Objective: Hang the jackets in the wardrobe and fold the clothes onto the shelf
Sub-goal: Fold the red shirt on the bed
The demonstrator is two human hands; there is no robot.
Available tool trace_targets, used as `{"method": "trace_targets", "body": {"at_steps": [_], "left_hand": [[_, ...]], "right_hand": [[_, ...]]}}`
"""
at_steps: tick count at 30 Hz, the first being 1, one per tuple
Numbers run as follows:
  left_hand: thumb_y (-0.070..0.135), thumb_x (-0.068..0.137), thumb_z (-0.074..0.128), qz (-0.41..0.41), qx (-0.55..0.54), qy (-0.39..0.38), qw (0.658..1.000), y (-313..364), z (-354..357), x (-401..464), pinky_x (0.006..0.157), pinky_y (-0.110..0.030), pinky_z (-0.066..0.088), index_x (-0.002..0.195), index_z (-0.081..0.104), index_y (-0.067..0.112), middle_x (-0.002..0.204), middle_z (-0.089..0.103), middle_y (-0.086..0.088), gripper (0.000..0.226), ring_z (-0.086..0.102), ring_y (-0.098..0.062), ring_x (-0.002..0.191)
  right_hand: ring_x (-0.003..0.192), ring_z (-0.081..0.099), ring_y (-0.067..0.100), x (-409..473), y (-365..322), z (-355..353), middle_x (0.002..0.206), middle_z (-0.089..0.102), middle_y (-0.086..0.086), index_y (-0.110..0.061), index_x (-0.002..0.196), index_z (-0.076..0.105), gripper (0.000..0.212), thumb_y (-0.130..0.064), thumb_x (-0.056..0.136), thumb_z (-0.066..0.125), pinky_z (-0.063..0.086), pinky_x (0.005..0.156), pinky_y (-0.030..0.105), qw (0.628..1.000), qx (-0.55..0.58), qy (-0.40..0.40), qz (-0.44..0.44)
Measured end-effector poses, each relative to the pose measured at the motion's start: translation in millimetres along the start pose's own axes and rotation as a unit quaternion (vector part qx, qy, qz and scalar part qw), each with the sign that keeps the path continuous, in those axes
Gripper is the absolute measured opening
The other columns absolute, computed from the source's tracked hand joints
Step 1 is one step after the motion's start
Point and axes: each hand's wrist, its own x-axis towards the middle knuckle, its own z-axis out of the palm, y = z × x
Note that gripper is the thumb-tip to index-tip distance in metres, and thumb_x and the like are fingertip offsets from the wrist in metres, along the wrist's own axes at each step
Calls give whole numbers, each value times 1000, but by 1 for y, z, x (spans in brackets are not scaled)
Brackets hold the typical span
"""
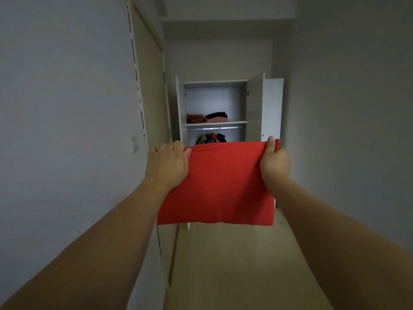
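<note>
1. At frame centre, a folded red garment (218,184) hangs in the air, held up by its top corners.
2. The left hand (166,165) grips the upper left corner, thumb over the cloth.
3. The right hand (273,161) pinches the upper right corner, thumb upright.
4. Behind, upper centre, the open wardrobe (253,104) shows folded clothes (206,117) on its shelf (216,123) and hanging jackets (211,138) beneath.

no readable text, label, brand, number or sign shows on anything in view.
</note>
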Motion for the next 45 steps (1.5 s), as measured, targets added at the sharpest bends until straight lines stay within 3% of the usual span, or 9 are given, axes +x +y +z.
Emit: {"method": "trace_targets", "body": {"at_steps": [8,12,16,19,24,29,36,41,45], "left_hand": [[39,104,34,2,-75,-8,997,-62,207,204,70,-44,42,103,54,4,102,61,-19,41,56,-38,93],[40,103,34,6,-28,-14,999,-64,313,291,77,-44,44,105,56,5,104,64,-17,41,59,-37,97],[38,103,36,21,-3,3,1000,-69,432,371,73,-42,42,103,59,4,100,65,-18,42,59,-37,92],[39,103,33,22,10,15,1000,-78,513,440,71,-40,41,104,59,6,98,66,-16,42,60,-34,87],[39,103,33,19,10,30,999,-97,622,563,69,-39,40,101,59,6,93,64,-14,42,59,-32,83],[35,103,39,30,-1,25,999,-114,742,666,71,-43,39,98,58,2,93,63,-18,38,57,-37,84],[20,93,65,58,-38,91,993,-122,927,811,57,-42,46,80,61,-3,70,61,-23,26,59,-37,61],[25,96,59,44,-43,83,995,-122,1030,946,62,-44,46,84,61,-1,77,63,-23,28,61,-40,71],[28,100,51,60,-34,128,989,-108,1099,1052,66,-45,43,87,60,-1,82,63,-23,33,59,-40,75]], "right_hand": [[91,57,29,184,3,197,97,61,10,-9,96,53,53,-57,97,31,46,81,40,999,-7,18,-32],[83,54,28,280,25,279,86,57,8,-10,86,52,51,-53,99,29,42,75,35,999,-24,13,-21],[60,43,20,377,68,367,63,45,-1,-17,67,47,42,-48,91,34,35,60,31,999,27,-43,12],[57,37,16,454,93,435,62,40,-4,-20,64,41,32,-38,90,35,29,55,30,994,46,-95,-13],[81,50,22,582,114,546,85,54,5,-8,95,56,27,-29,94,39,42,77,38,992,59,-113,-17],[87,53,23,698,157,654,96,56,8,-5,114,47,24,-9,91,42,44,75,36,991,24,-123,-42],[81,50,21,862,218,801,89,52,-4,-13,125,39,24,-25,104,34,36,75,30,988,-27,-63,-137],[59,42,10,995,217,891,70,44,-7,-15,110,44,22,-30,104,29,27,52,30,985,-75,15,-154],[72,51,31,1104,205,949,74,50,2,-17,113,41,22,-31,103,27,36,65,35,981,-78,50,-169]]}}
